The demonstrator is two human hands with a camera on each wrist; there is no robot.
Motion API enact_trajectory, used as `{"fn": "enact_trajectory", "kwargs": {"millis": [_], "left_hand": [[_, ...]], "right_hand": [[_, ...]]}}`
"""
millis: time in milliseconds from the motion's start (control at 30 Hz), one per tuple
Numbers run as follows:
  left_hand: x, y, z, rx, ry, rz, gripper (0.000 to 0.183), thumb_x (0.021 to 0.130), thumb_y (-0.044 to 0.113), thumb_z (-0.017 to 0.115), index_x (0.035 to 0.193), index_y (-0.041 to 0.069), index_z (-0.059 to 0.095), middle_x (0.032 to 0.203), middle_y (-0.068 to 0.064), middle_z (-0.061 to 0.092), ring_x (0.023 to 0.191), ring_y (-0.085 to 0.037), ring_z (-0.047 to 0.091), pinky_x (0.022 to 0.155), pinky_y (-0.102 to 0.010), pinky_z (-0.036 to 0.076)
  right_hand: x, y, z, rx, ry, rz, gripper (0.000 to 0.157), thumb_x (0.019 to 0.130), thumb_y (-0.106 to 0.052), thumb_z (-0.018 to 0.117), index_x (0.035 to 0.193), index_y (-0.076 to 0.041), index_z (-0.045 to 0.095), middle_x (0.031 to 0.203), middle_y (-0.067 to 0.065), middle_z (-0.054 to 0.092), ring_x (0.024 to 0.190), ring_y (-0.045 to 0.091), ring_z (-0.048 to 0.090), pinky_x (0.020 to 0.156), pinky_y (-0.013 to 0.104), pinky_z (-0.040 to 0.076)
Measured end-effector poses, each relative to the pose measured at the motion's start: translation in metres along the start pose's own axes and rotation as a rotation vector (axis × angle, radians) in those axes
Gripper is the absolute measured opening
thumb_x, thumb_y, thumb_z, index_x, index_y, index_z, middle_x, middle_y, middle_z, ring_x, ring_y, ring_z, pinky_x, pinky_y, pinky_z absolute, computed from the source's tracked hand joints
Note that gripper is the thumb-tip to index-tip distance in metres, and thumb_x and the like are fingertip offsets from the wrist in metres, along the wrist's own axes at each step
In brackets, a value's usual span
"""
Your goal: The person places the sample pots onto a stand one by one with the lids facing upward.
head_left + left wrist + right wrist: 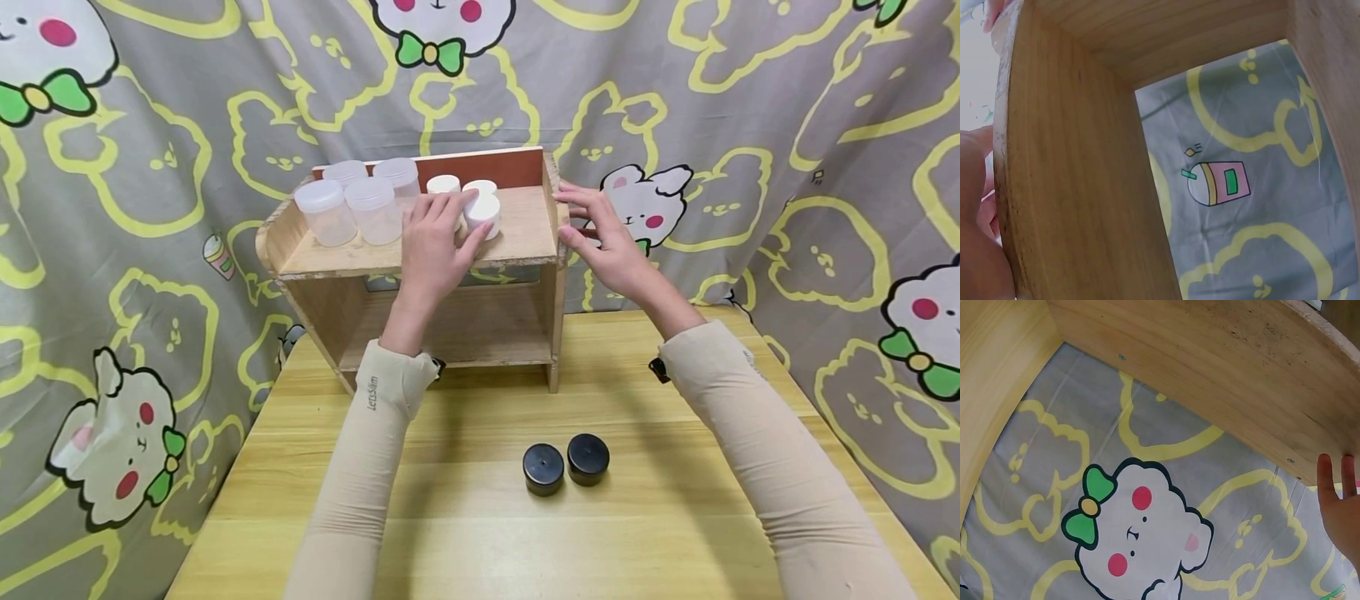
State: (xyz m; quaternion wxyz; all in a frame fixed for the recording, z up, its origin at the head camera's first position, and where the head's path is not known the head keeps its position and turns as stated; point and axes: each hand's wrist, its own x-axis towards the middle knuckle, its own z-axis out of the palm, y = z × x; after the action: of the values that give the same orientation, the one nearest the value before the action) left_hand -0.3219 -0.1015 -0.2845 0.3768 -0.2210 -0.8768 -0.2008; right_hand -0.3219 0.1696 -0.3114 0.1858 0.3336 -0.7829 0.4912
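Observation:
A small wooden shelf [525, 242] stands at the back of the table. On its top board, several translucent jars [322, 212] are grouped at the left, and several small white jars [482, 215] stand right of them. My left hand [435, 250] reaches over the white jars, thumb and fingers around one that is mostly hidden under the hand. With fairly straight fingers, my right hand [603, 242] touches the shelf's right side panel [1241, 381] from outside. The left wrist view shows the shelf's wooden compartment [1079, 156] from below; the jars are out of that view.
Two black round lidded containers [543, 468] stand side by side on the wooden table [465, 517], in front of the shelf. A grey patterned curtain [187, 217] hangs close behind and along both sides. Below the top board is a lower shelf board [480, 333].

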Motion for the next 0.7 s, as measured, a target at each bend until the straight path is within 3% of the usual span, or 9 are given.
{"fn": "enact_trajectory", "kwargs": {"millis": [700], "left_hand": [[-0.0006,-0.0012,0.0049,0.040,0.024,0.003,0.047,0.102,0.042,0.064,0.138,0.012,0.066,0.137,-0.007,0.065,0.124,-0.028,0.052,0.104,-0.048,0.037]], "right_hand": [[0.0010,-0.0005,-0.0001,0.006,0.002,0.011,0.051,0.105,-0.008,0.057,0.153,-0.015,0.042,0.167,0.000,0.030,0.140,0.037,0.046,0.110,0.061,0.042]]}}
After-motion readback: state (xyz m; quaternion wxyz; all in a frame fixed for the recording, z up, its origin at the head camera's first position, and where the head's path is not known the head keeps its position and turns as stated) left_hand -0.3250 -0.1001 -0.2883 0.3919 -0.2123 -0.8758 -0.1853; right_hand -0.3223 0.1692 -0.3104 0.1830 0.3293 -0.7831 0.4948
